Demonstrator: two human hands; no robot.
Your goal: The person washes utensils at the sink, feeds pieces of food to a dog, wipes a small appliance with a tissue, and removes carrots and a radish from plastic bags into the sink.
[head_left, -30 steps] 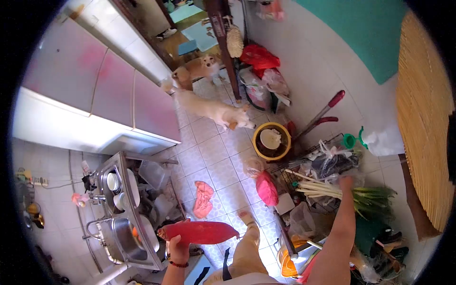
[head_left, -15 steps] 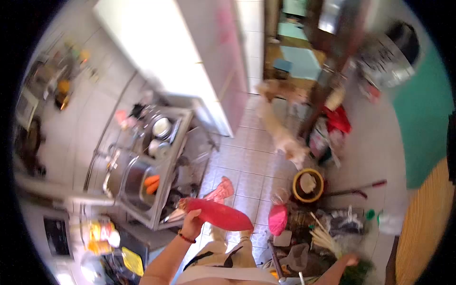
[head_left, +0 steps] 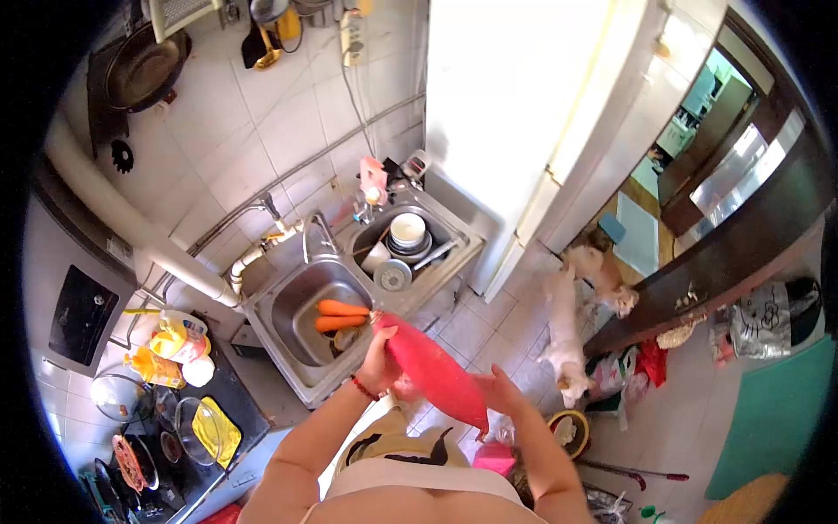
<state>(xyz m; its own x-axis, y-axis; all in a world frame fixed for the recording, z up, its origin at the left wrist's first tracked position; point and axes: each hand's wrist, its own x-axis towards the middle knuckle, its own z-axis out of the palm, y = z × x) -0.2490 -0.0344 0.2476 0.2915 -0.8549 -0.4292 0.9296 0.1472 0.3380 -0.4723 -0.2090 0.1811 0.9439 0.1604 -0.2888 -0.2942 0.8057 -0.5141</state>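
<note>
A long red root vegetable (head_left: 441, 377) lies slantwise in front of my body, its top end toward the sink. My left hand (head_left: 381, 360) is wrapped round the upper end, a red bead bracelet on the wrist. Beside the lower end is my right hand (head_left: 499, 389), its thumb raised; the vegetable partly hides its fingers, so a grip is unclear. Carrots (head_left: 341, 315) rest in the left basin of the metal sink (head_left: 299, 345). Stacked bowls (head_left: 408, 230) fill part of the right basin.
On the left, a black counter (head_left: 244, 419) holds bottles, glass lids and a yellow cloth (head_left: 216, 432). A white refrigerator (head_left: 506, 113) rises behind the sink. Two dogs (head_left: 567, 336) stand on the tiled floor, near a yellow-rimmed bucket (head_left: 583, 427) and a dark doorframe (head_left: 690, 297).
The view has swung left toward the sink. My right hand has left the green-leafed stalks and come beside the red vegetable. My left hand still holds the vegetable, now nearer the sink.
</note>
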